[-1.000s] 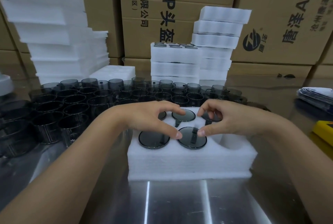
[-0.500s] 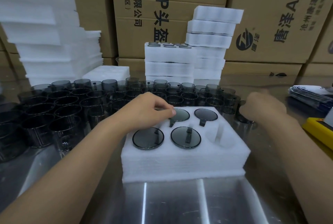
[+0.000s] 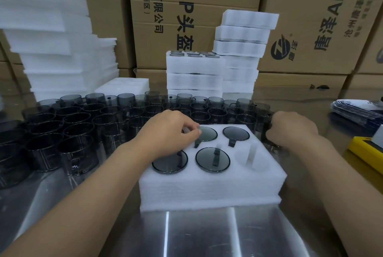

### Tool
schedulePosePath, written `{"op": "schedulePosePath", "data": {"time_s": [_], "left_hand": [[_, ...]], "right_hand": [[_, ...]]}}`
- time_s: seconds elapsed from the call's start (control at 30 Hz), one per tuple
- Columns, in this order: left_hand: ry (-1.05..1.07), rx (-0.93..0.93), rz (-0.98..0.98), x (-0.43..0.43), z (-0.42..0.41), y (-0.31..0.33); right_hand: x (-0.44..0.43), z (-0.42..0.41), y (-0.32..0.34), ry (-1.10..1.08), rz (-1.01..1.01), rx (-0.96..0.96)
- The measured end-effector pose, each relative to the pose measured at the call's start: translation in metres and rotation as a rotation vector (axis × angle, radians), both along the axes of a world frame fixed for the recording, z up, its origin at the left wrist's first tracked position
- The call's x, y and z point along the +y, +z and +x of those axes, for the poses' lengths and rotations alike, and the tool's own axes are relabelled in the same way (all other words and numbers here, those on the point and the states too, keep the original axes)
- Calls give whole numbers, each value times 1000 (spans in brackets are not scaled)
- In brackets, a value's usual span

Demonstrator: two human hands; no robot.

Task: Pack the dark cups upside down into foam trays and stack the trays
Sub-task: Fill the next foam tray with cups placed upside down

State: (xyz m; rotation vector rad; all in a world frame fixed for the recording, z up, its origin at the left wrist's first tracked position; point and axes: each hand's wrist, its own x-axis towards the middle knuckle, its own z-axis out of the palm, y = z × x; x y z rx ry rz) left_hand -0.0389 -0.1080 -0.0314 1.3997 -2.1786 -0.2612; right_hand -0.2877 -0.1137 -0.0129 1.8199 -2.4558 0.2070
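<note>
A white foam tray (image 3: 207, 190) lies on the steel table in front of me. Dark cups sit upside down in it: front left (image 3: 170, 162), front middle (image 3: 212, 159), back middle (image 3: 208, 133) and back right (image 3: 236, 133). The front right pocket (image 3: 251, 158) holds no cup. My left hand (image 3: 167, 132) rests over the tray's back left corner, its curled thumb and forefinger pinching the back middle cup's rim. My right hand (image 3: 292, 130) is just right of the tray and grips a loose dark cup (image 3: 266, 140), mostly hidden by the fingers.
Several loose upright dark cups (image 3: 78, 128) crowd the table behind and left of the tray. Stacks of filled trays (image 3: 194, 74) (image 3: 242, 35) stand behind them, empty foam (image 3: 47, 49) at far left. A yellow object (image 3: 366, 153) and stacked papers (image 3: 356, 109) lie at right.
My right hand left the tray's front middle cup, moved right past the tray's edge and took hold of a loose cup. My left hand drew back toward the back middle cup.
</note>
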Motion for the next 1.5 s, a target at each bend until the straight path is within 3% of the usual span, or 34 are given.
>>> {"op": "schedulePosePath", "data": {"time_s": [0.13, 0.27, 0.37, 0.53, 0.77, 1.07, 1.5], "left_hand": [[11, 61, 54, 1, 0, 2], [24, 123, 86, 2, -2, 3], [38, 168, 83, 3, -1, 3], [36, 173, 73, 2, -5, 1], [-105, 452, 156, 0, -6, 1], [-189, 545, 284, -2, -3, 3], [-138, 688, 243, -8, -5, 0]], "right_hand": [[4, 2, 7, 20, -220, -53], [1, 11, 3, 257, -616, -157], [3, 25, 2, 468, -741, -236], [13, 49, -7, 699, -736, -414], [20, 60, -15, 900, -652, -456], [13, 58, -20, 893, -593, -432], [15, 58, -20, 920, -541, -406]]}}
